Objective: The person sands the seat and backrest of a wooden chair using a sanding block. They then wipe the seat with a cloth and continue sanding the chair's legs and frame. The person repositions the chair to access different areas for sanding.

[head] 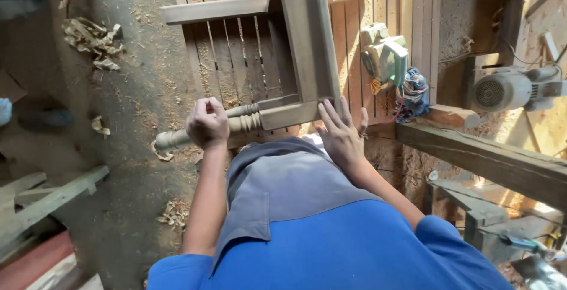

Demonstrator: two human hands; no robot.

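Sawdust coats the grey turned wooden furniture leg (pixel 239 126) at centre frame; left hand (pixel 207 123) fists around it; right hand (pixel 341 133) lies flat, fingers spread, on the frame's squared rail (pixel 289 114).

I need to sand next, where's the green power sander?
The green power sander lies on the slatted wooden panel, right of the frame, above the right hand.

Strong daylight enters from the right and makes glare on the wooden beam (pixel 490 160), while the left side stays in dim shadow. The edges bend, and the corners look blurred.
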